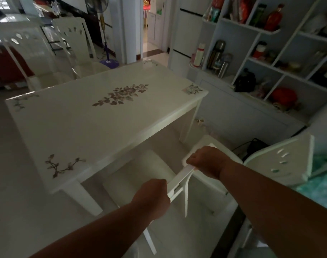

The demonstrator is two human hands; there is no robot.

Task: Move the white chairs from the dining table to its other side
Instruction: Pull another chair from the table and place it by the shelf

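The dining table [80, 118] is glossy white with printed flowers; the floor [13, 192] is shiny tile.

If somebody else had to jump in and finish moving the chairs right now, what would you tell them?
Left hand: closed on the top rail of the white wooden chair on the near side of the white floral dining table.
Right hand: closed on the same rail, further along.
A second white chair with cut-out back stands just to the right, also near side.
Two more white chairs stand at the far side.
Done: possibly those two; I cannot tell.
Left: carry the held chair round, then the second one.
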